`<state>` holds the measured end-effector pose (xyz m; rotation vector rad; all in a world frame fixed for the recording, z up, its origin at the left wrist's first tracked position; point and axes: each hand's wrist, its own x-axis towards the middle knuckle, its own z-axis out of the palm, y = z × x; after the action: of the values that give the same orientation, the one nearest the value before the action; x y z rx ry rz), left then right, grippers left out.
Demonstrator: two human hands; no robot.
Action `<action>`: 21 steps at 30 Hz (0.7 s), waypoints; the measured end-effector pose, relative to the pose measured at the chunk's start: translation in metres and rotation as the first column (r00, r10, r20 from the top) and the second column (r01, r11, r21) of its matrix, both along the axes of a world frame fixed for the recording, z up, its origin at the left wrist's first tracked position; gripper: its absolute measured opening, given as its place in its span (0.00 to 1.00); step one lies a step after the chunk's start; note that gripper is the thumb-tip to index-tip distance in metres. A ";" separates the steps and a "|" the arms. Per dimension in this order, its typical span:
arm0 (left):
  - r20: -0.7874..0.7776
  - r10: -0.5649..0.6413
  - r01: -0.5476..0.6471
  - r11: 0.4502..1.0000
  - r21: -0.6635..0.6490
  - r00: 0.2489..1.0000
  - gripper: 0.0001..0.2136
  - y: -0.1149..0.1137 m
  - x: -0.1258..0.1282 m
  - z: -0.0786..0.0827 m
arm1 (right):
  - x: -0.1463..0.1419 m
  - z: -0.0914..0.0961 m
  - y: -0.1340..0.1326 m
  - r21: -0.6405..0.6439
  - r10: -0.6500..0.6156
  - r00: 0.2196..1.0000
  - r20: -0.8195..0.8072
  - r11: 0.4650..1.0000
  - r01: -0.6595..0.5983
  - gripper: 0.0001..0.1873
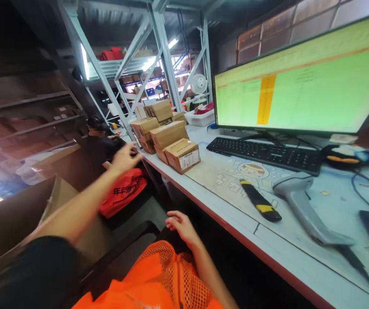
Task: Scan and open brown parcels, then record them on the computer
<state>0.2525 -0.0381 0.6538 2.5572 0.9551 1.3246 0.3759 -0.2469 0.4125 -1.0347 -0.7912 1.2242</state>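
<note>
Stretched out past the desk's front edge, my left hand (126, 158) is slightly blurred, its fingers loosely bent and apart with nothing visible in them. It is close to the small brown cardboard boxes (168, 134) stacked at the far end of the desk; I cannot tell whether it touches them. The nearest box (182, 155) carries a white label. My right hand (182, 227) hangs low in front of the desk edge, above my orange mesh vest (161, 274), holding nothing, with its fingers a little curled and apart.
On the desk (204, 189) lie a black-and-yellow utility knife (260, 201), a grey barcode scanner (310, 210) and a keyboard (261, 154) before a monitor (300, 86). Below left are a red bag (123, 191) and a large open carton (51, 201). A person (99, 141) is beyond.
</note>
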 end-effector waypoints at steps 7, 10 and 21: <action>0.393 -0.068 0.122 0.986 -0.113 0.917 0.38 0.071 0.098 -0.069 | 0.045 0.076 -0.062 0.060 -0.225 0.934 0.277 0.974 0.217 0.29; 0.449 -0.033 0.138 0.969 -0.204 0.893 0.48 0.113 0.099 -0.088 | 0.054 0.116 -0.053 0.108 -0.382 0.792 0.476 0.919 0.378 0.29; 0.487 -0.192 0.411 0.821 -0.396 0.852 0.75 0.169 0.117 -0.156 | 0.070 0.174 0.120 0.093 -0.169 0.070 0.983 0.789 0.607 0.43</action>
<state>0.3694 0.1307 0.4981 1.8320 0.6397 1.2668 0.4464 -0.1267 0.5864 -2.2814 -1.1159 -0.0357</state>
